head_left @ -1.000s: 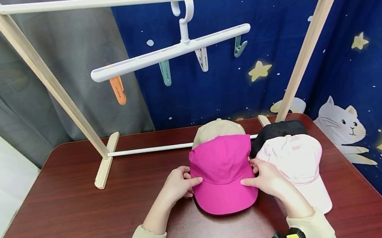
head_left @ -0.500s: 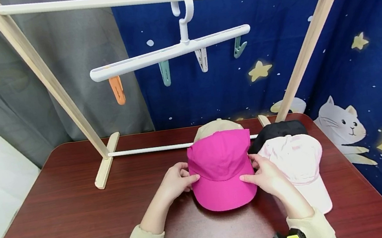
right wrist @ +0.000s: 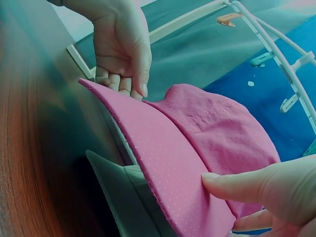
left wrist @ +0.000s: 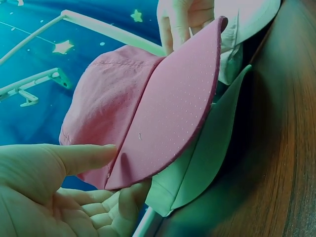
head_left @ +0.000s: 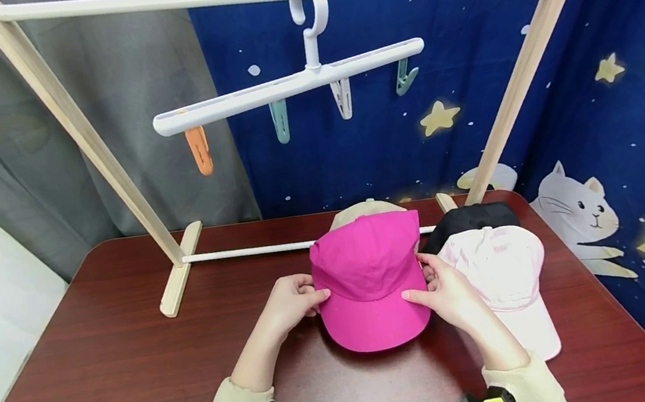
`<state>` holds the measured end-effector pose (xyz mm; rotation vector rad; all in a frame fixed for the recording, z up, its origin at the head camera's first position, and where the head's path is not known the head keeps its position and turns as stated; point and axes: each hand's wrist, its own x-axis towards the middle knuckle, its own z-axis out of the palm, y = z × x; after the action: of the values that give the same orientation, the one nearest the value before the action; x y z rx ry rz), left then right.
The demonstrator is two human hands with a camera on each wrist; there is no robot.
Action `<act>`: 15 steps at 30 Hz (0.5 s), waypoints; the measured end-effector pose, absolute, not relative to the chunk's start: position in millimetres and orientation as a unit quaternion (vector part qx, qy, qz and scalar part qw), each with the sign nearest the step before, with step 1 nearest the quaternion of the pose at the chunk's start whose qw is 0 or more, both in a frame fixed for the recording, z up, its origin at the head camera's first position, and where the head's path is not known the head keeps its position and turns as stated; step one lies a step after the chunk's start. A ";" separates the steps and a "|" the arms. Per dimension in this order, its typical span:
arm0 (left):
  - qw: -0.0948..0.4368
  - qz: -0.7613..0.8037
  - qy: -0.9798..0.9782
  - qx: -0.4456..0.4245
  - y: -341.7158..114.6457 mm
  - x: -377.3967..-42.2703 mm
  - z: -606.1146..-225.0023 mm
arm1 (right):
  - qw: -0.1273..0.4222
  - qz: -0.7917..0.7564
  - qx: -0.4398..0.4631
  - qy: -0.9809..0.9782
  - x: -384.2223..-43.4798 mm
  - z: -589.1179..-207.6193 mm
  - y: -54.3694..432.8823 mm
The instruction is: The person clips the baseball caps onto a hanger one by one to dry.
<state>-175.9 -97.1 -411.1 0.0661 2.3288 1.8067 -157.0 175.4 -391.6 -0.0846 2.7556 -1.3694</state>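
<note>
Both hands hold a magenta cap (head_left: 369,263) by its sides, its brim towards the person. The left hand (head_left: 291,306) pinches the left side, thumb on top where brim meets crown and fingers beneath. On the right side the right hand (head_left: 450,289) does the same, its thumb lying on the brim. In the wrist views the cap is raised off the table, above a pale cap (left wrist: 207,148). Behind the magenta cap in the head view, only the top of this beige cap (head_left: 369,208) shows.
A light pink cap (head_left: 496,272) and a black cap (head_left: 475,218) lie at the right. Over the table (head_left: 135,368) stands a wooden rack (head_left: 89,145). From its bar hangs a white hanger (head_left: 280,88) with an orange clip (head_left: 199,151) and several other clips.
The magenta cap has risen slightly in the head view and shifted a little left, with both hands moving along. It now covers more of the beige cap.
</note>
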 end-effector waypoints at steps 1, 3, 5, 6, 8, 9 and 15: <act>0.098 0.611 0.785 0.020 -97.0 -175.9 -410.6 | 0.029 -0.444 -0.028 0.895 -157.0 -391.2 175.4; 0.100 0.613 0.783 0.020 -97.2 -175.9 -409.9 | 0.024 -0.444 -0.029 0.895 -156.9 -390.4 175.2; 0.099 0.615 0.782 0.020 -97.8 -175.8 -408.7 | 0.018 -0.442 -0.030 0.896 -156.8 -389.7 174.9; 0.099 0.616 0.782 0.020 -98.4 -175.9 -408.3 | 0.014 -0.442 -0.031 0.896 -156.8 -389.5 174.6; 0.097 0.615 0.782 0.022 -99.5 -176.0 -407.5 | 0.005 -0.442 -0.031 0.897 -157.0 -389.6 174.1; 0.096 0.615 0.782 0.021 -100.0 -176.3 -407.1 | 0.000 -0.443 -0.031 0.896 -157.1 -389.8 174.0; 0.100 0.618 0.779 0.024 -103.8 -177.8 -406.1 | -0.013 -0.454 -0.022 0.890 -156.7 -389.6 171.7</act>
<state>-177.8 -103.8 -406.1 0.0719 2.3046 1.8272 -156.7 171.7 -389.6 -0.0683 2.8213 -1.4393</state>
